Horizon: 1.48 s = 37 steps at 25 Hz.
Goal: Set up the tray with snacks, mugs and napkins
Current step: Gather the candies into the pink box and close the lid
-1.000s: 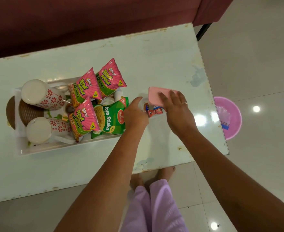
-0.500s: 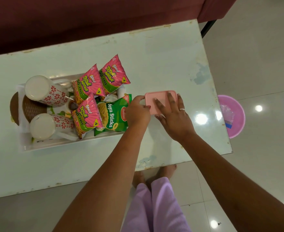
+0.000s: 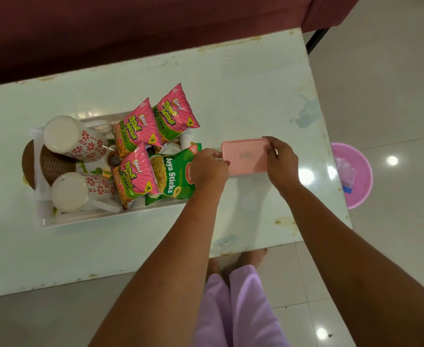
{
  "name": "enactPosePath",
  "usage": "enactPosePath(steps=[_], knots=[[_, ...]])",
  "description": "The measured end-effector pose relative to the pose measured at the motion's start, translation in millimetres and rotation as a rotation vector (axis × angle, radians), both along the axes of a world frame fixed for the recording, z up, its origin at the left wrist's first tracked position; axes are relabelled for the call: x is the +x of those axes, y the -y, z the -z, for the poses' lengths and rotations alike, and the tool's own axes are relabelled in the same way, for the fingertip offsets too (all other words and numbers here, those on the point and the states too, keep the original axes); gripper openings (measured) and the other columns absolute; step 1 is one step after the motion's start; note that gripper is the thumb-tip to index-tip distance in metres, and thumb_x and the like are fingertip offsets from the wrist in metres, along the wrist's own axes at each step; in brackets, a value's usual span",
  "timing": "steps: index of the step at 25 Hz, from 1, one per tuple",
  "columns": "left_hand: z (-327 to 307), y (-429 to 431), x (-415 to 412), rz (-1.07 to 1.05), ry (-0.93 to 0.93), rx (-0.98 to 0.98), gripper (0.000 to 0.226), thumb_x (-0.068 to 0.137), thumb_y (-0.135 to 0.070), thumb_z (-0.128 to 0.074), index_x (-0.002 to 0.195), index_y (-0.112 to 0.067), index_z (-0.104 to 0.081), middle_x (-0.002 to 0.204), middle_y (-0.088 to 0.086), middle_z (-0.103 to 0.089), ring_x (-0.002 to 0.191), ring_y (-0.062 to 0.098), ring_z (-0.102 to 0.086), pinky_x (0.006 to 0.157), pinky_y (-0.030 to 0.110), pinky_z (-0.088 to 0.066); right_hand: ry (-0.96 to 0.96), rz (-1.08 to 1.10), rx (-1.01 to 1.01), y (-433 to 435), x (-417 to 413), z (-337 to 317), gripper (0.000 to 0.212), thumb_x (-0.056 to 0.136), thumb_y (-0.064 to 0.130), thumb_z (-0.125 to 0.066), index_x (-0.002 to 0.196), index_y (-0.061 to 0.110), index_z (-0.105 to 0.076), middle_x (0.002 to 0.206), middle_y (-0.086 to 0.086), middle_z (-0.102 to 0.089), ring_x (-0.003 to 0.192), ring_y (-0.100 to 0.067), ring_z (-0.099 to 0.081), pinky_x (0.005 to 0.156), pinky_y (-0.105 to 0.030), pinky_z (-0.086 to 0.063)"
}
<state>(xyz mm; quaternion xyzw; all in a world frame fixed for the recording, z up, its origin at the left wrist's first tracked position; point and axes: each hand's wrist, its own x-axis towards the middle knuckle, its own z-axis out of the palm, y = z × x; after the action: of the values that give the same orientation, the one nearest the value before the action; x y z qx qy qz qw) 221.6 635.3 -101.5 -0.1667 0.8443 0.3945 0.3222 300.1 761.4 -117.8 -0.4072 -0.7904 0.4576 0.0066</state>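
A white tray [image 3: 85, 217] on the white table [image 3: 243, 96] holds two floral mugs [image 3: 75, 140] lying on their sides, three pink Bingo snack packets [image 3: 137, 126] and a green Soya Sticks packet [image 3: 173, 176]. Just right of the tray sits a pink lidded box [image 3: 246, 156]. My left hand [image 3: 209, 167] grips the box's left edge and my right hand [image 3: 282, 162] grips its right edge. Whatever lies inside the box is hidden by the lid.
A brown woven mat [image 3: 53, 166] sits under the tray's left end. A maroon sofa [image 3: 131, 26] runs behind the table. A pink basin [image 3: 356, 171] stands on the floor to the right. My feet [image 3: 243, 259] are at the table's near edge.
The pink lid came down over small red sachets that lay open to view; both hands have shifted to the box's two ends.
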Motion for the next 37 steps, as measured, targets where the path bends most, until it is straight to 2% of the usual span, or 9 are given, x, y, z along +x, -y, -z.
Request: enactPosePath(steps=[4, 8, 14, 18, 21, 23, 26, 32, 37], knots=[[1, -2, -10, 0.019, 0.073, 0.011, 0.024, 0.071, -0.001, -0.075, 0.094, -0.002, -0.068, 0.103, 0.022, -0.070, 0.093, 0.038, -0.067, 0.081, 0.046, -0.057, -0.009, 0.169, -0.163, 2, -5, -5, 0.030, 0.096, 0.017, -0.040, 0.116, 0.020, -0.062, 0.111, 0.000, -0.064, 0.097, -0.017, -0.052, 0.087, -0.032, -0.047], [-1, -4, -12, 0.032, 0.076, -0.008, 0.021, 0.070, 0.000, -0.075, 0.090, -0.001, -0.068, 0.103, 0.022, -0.069, 0.095, 0.039, -0.067, 0.081, 0.046, -0.057, 0.082, 0.197, -0.260, -5, -9, -7, 0.028, 0.094, 0.016, -0.041, 0.109, 0.027, -0.062, 0.081, 0.008, -0.053, 0.088, -0.020, -0.052, 0.085, -0.042, -0.053], [-9, -7, -12, 0.104, 0.038, -0.062, 0.022, 0.073, -0.002, -0.073, 0.095, -0.002, -0.068, 0.105, 0.019, -0.070, 0.093, 0.038, -0.067, 0.079, 0.045, -0.057, 0.148, 0.159, -0.305, -8, -15, -14, 0.027, 0.093, 0.014, -0.040, 0.098, 0.032, -0.058, 0.075, 0.002, -0.049, 0.083, -0.021, -0.052, 0.075, -0.039, -0.054], [-17, -8, -8, 0.182, -0.099, -0.128, 0.021, 0.081, -0.010, -0.068, 0.102, -0.005, -0.067, 0.109, 0.013, -0.069, 0.101, 0.031, -0.063, 0.073, 0.029, -0.043, 0.150, 0.180, -0.381, -15, -16, -22, 0.018, 0.093, 0.015, -0.049, 0.095, 0.029, -0.059, 0.082, -0.004, -0.051, 0.086, -0.021, -0.054, 0.052, -0.026, -0.051], [-17, -12, 17, -0.029, -0.239, -0.057, 0.021, 0.085, -0.012, -0.063, 0.106, -0.006, -0.065, 0.111, 0.011, -0.069, 0.104, 0.029, -0.061, 0.077, 0.030, -0.040, 0.146, 0.244, -0.343, -11, -15, -20, 0.008, 0.092, 0.017, -0.054, 0.097, 0.023, -0.056, 0.085, -0.004, -0.055, 0.091, -0.026, -0.061, 0.057, -0.033, -0.057], [-18, -23, 35, -0.215, -0.192, -0.014, 0.034, 0.085, -0.010, -0.063, 0.119, -0.009, -0.061, 0.119, 0.010, -0.066, 0.111, 0.028, -0.060, 0.087, 0.032, -0.044, 0.169, 0.265, -0.295, -2, -10, -18, 0.008, 0.093, 0.017, -0.053, 0.100, 0.019, -0.052, 0.089, -0.006, -0.058, 0.091, -0.030, -0.065, 0.063, -0.038, -0.060], [-17, -36, 40, -0.499, -0.047, 0.127, 0.048, 0.086, -0.005, -0.061, 0.132, -0.013, -0.053, 0.128, 0.009, -0.062, 0.116, 0.024, -0.060, 0.095, 0.035, -0.047, 0.176, 0.252, -0.342, 10, -1, -20, 0.017, 0.093, 0.011, -0.050, 0.105, 0.022, -0.047, 0.091, -0.009, -0.060, 0.078, -0.026, -0.069, 0.047, -0.023, -0.055], [-12, -42, 27, -0.214, -0.143, -0.030, 0.033, 0.088, -0.007, -0.057, 0.119, -0.018, -0.064, 0.117, 0.003, -0.070, 0.108, 0.020, -0.064, 0.080, 0.026, -0.044, 0.203, 0.328, -0.568, 6, -4, -21, 0.051, 0.093, 0.000, -0.040, 0.133, 0.032, -0.047, 0.111, -0.012, -0.063, 0.081, -0.024, -0.070, 0.056, -0.029, -0.060], [-13, -38, 5, -0.121, -0.069, -0.022, 0.025, 0.084, -0.010, -0.063, 0.108, -0.009, -0.068, 0.111, 0.008, -0.072, 0.101, 0.024, -0.067, 0.084, 0.035, -0.053, 0.258, 0.363, -0.639, -1, -14, -29, 0.055, 0.089, -0.005, -0.041, 0.134, 0.024, -0.048, 0.099, -0.017, -0.066, 0.072, -0.026, -0.068, 0.062, -0.033, -0.059]])
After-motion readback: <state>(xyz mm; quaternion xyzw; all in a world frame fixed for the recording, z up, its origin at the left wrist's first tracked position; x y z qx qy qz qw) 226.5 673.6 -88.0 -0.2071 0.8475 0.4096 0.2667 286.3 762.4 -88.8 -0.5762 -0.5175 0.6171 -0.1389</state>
